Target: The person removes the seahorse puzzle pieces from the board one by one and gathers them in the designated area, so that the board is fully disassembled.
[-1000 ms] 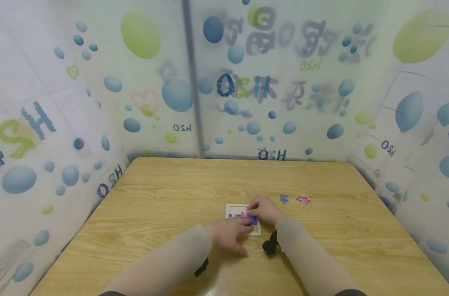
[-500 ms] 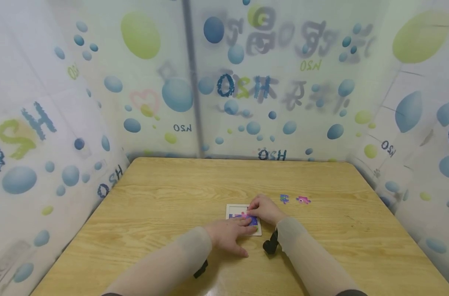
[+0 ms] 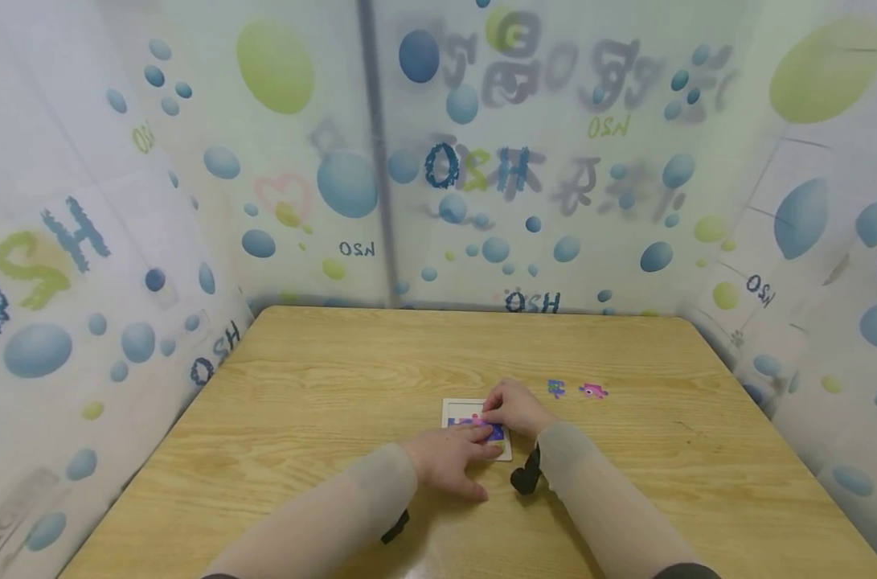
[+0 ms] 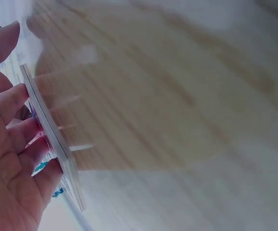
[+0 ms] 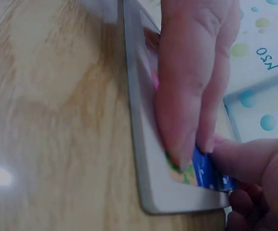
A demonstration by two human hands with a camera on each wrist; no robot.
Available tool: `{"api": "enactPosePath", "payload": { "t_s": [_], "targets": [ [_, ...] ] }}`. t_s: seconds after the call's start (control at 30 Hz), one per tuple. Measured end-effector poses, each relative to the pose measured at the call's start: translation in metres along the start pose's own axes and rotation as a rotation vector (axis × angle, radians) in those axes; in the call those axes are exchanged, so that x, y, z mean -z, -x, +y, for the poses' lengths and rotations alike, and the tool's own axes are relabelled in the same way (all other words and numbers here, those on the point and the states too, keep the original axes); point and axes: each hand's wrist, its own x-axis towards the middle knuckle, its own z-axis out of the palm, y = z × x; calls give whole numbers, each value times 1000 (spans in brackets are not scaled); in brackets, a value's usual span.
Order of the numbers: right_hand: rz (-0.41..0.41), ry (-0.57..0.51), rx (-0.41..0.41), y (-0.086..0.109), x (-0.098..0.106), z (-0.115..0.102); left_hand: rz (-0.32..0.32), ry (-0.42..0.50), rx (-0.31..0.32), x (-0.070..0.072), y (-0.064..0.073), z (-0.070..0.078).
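Observation:
A white-rimmed jigsaw puzzle tray [image 3: 461, 401] lies on the table, partly filled with purple, pink and green pieces. My left hand [image 3: 448, 460] lies over its lower part, fairly straight fingers pressing on the fitted pieces. At the tray's upper right, my right hand [image 3: 521, 410] pinches a blue puzzle piece [image 5: 228, 183] between thumb and fingers; most of that piece is hidden. In the left wrist view the left fingers rest along the tray [image 4: 57, 144]. Two loose pieces, a blue-green puzzle piece [image 3: 556, 389] and a pink puzzle piece [image 3: 593, 391] with an eye, lie beyond the right hand.
The wooden table [image 3: 322, 362] stretches out on all sides of the tray. Printed curtains [image 3: 554, 241] with blue and green dots close in its back and both sides. Dark wrist camera mounts [image 3: 526, 474] hang below the sleeves.
Both hands stay almost in place on the tray, the left fingers shifting only very slightly. The loose pieces have not moved.

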Motion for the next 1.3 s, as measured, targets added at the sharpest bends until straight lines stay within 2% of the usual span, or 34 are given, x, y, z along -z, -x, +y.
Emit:
{"api": "enactPosePath", "payload": {
  "t_s": [0.3,0.5,0.87,1.3],
  "targets": [
    [18,-80,4,2,-2,6,6,-18,3,-1,-1,0],
    [44,-136,-29,5,-1,7,13,-27,9,-1,0,1],
    [50,-115,-11,5,-1,8,-4,-4,15,-3,-1,-1],
    [28,-162,-79,5,4,13,-4,-16,17,-3,-1,0]
  ]
}}
